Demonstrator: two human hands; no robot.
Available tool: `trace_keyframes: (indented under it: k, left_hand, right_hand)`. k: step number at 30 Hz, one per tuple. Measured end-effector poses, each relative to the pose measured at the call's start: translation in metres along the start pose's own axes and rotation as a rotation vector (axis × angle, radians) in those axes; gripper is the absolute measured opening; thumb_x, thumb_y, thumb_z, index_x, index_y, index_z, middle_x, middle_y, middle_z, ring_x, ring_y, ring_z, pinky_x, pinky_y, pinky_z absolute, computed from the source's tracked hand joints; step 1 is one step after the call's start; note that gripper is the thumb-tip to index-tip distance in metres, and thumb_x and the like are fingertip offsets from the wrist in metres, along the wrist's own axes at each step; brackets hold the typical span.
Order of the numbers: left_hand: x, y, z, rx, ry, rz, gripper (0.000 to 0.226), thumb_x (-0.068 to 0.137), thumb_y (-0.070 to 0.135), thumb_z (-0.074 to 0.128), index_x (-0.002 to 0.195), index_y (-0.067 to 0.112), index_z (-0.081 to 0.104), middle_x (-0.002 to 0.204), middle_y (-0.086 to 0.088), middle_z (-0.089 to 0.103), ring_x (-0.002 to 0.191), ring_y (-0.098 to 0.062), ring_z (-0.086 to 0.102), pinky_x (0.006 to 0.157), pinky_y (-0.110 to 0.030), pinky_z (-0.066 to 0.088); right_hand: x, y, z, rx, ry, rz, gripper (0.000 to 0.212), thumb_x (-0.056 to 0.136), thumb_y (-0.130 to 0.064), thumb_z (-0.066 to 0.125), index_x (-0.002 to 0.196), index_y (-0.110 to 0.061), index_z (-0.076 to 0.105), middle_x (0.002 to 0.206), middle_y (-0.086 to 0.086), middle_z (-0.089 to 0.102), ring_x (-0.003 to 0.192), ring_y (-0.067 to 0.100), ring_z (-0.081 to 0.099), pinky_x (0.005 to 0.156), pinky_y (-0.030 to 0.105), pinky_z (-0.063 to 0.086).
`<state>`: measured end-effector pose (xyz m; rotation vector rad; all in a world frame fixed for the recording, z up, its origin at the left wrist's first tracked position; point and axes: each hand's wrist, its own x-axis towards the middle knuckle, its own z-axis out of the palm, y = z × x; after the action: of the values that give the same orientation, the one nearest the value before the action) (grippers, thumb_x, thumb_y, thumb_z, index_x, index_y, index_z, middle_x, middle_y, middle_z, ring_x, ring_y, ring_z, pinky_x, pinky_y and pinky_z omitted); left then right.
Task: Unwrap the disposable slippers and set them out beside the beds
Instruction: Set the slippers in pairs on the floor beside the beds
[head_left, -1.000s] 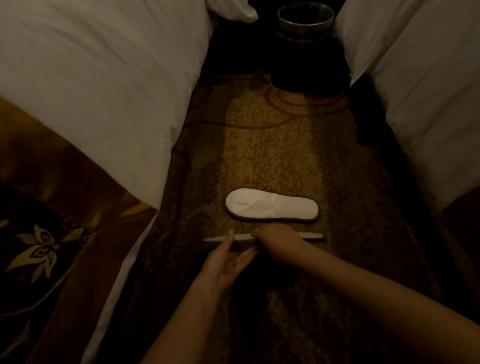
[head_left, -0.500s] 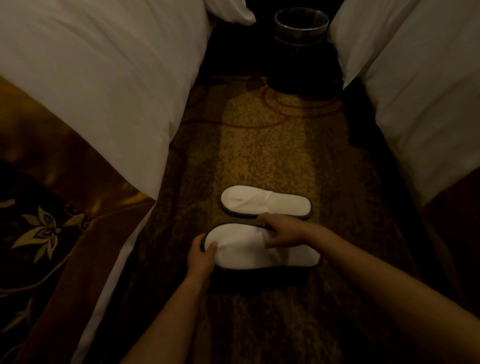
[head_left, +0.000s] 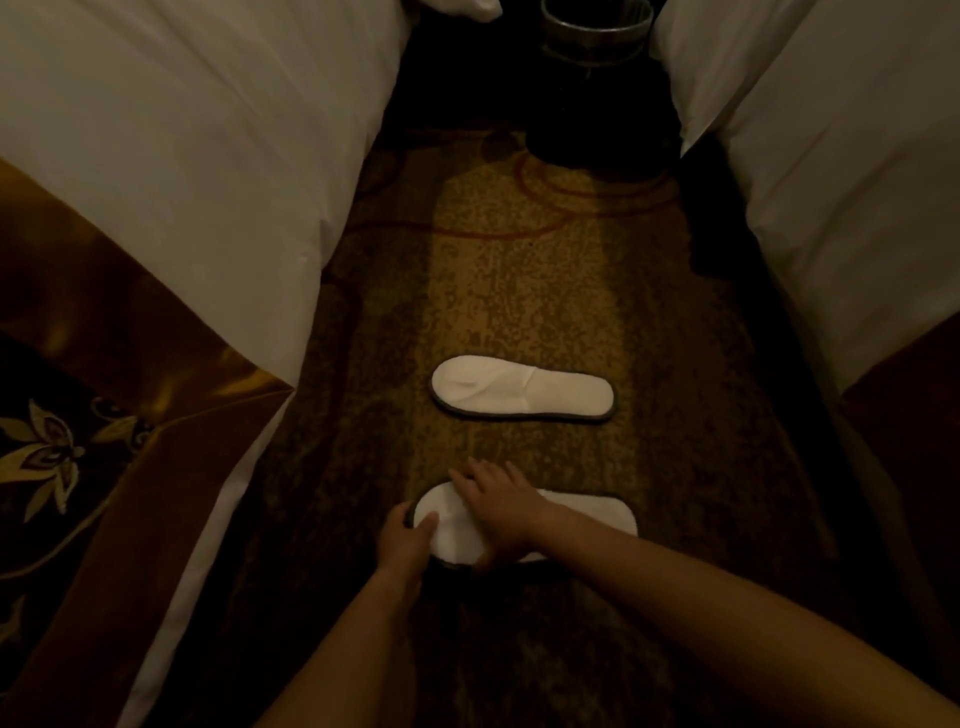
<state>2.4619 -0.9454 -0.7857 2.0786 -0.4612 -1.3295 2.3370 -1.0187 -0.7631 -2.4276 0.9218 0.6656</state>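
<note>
Near slipper (head_left: 587, 512) lies on the carpet (head_left: 519, 291) between the beds, long axis crosswise and parallel to the far slipper (head_left: 522, 387); left hand (head_left: 408, 538) cups its toe end, right hand (head_left: 501, 512) presses flat, fingers spread, on its upper.

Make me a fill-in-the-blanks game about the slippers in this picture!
1. There are ____ white slippers on the carpet.
2. Both hands touch the ____ slipper, not the far slipper.
3. The left hand holds that slipper's ____ end.
4. The right hand lies flat on ____ of it.

Missing words: two; near; toe; top
</note>
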Motion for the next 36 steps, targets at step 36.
trace_keyframes:
  k: [36]
  left_hand:
    - [-0.133,0.08,-0.029,1.22,-0.31,0.191,0.059,0.096,0.047,0.032,0.148,0.025,0.014,0.158,-0.007,0.014,0.144,-0.032,0.01,0.114,-0.056,0.016]
  right_hand:
    - [-0.146,-0.016,-0.01,0.414,-0.024,0.449,0.097,0.078,-0.073,0.042,0.148,-0.023,-0.003,0.159,0.009,-0.006,0.144,0.034,-0.004,0.115,0.052,-0.002]
